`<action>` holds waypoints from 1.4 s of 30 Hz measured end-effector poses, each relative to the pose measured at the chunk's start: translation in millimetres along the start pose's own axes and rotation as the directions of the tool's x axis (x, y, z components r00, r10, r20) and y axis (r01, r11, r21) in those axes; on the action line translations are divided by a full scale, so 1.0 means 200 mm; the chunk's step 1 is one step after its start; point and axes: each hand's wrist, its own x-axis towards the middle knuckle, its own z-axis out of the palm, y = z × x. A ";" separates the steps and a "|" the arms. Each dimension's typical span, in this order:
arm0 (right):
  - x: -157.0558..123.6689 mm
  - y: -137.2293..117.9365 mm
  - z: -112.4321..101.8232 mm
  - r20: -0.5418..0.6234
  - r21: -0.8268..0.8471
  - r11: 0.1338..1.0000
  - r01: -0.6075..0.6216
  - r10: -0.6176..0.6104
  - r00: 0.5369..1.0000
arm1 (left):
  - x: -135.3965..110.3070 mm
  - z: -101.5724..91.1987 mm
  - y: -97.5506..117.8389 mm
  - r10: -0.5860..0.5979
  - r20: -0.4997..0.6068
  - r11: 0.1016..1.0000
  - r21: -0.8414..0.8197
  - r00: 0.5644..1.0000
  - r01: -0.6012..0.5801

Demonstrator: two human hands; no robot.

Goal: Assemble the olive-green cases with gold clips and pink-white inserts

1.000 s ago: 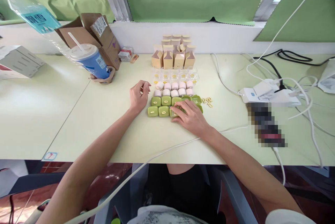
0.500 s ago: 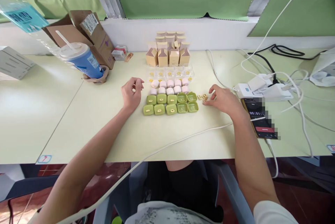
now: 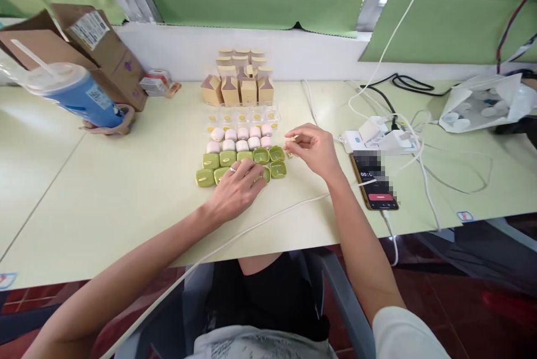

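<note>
My left hand (image 3: 240, 187) lies over the front row of small green square cases, its fingers curled onto an open green case (image 3: 265, 174) that they partly cover. To its left sit green cases (image 3: 205, 178) with a pale oval mark on top. Another open green case (image 3: 277, 169) faces up at the right end. My right hand (image 3: 311, 149) is raised just right of the rows, thumb and fingertips pinched on what looks like a small yellow piece. More small yellow pieces (image 3: 289, 155) lie below its fingertips, partly hidden. Rounded pale pink pieces (image 3: 242, 133) stand in rows behind the green ones.
Clear plastic pieces with yellow marks (image 3: 242, 117) and open cardboard boxes (image 3: 248, 92) stand behind. A blue cup (image 3: 90, 102) and brown carton (image 3: 113, 62) are at left. At right are a power strip (image 3: 356, 141), phone (image 3: 373, 183) and white bag (image 3: 482, 107). A cable (image 3: 277, 215) crosses in front.
My left hand has moved right from the table onto the front green cases. The right hand has lifted off the yellow pieces, fingertips pinched. The view has turned right.
</note>
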 end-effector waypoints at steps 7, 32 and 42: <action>-0.09 -0.10 0.17 0.164 0.246 0.965 0.090 -0.133 0.977 | -0.06 -0.05 0.06 -0.128 -0.164 0.946 -0.317 0.978 0.071; -0.16 -0.03 0.30 0.177 -0.287 0.639 0.714 -0.697 0.695 | -0.10 0.01 -0.13 -0.337 -0.234 0.780 -0.612 0.912 0.131; -0.21 -0.04 0.32 0.278 -0.365 0.655 0.662 -0.602 0.749 | -0.12 0.05 -0.13 -0.296 -0.272 0.826 -0.554 0.915 0.103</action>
